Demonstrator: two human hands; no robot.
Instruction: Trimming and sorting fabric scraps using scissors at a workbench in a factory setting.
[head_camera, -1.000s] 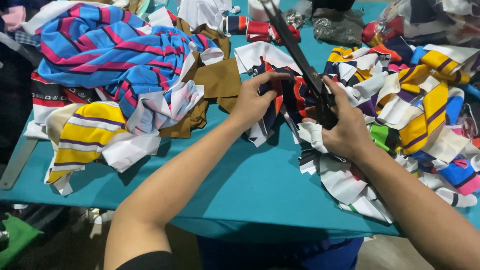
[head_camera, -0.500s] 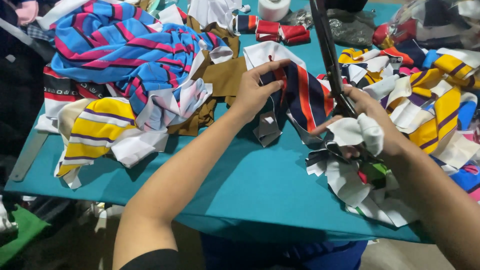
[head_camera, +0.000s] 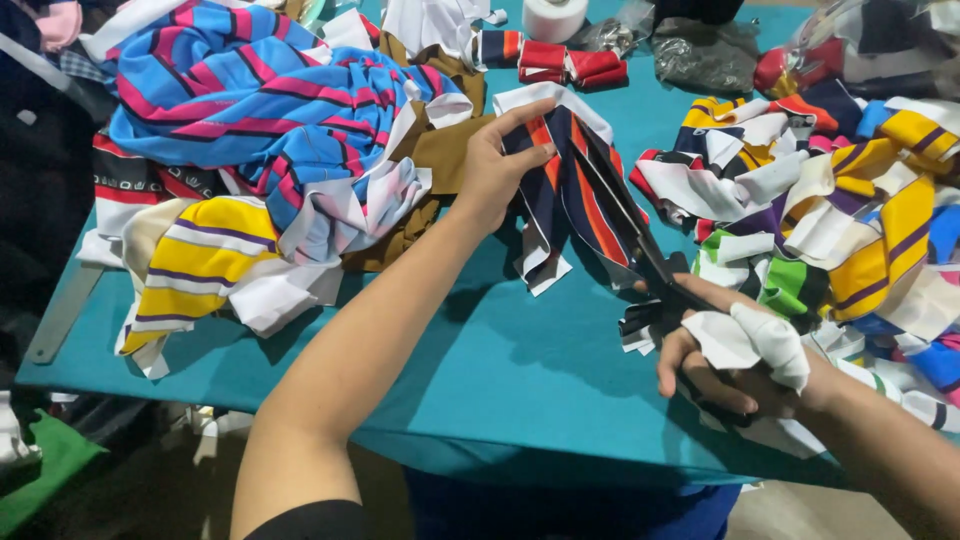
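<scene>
The left hand (head_camera: 495, 170) grips the upper left edge of a striped strip (head_camera: 565, 190) of navy, orange and white cloth, thumb on top and fingers curled behind it, holding it up over the teal bench (head_camera: 520, 370). The strip hangs near the bench's middle, its lower end touching the bench top.

The right hand (head_camera: 725, 365) is closed around the handles of black scissors (head_camera: 640, 250), with a white scrap (head_camera: 755, 340) lying over its knuckles. The blades run up and away from the hand and lie along the right edge of the strip; whether they are apart or together cannot be told.

Left of the strip lies a brown cloth (head_camera: 440, 160), touching the left hand's wrist. Further left is a big heap of blue cloth (head_camera: 250, 110) with pink and dark stripes, and below that, near the bench's left edge, a yellow striped piece (head_camera: 200, 255).

Right of the strip is a pile of cut scraps (head_camera: 840, 210) in yellow, white, green, purple and red, reaching past the right hand. Beyond the strip, toward the far edge of the bench, lie red folded pieces (head_camera: 570, 65), a white tape roll (head_camera: 555, 17) and a clear crumpled bag (head_camera: 705, 55).
</scene>
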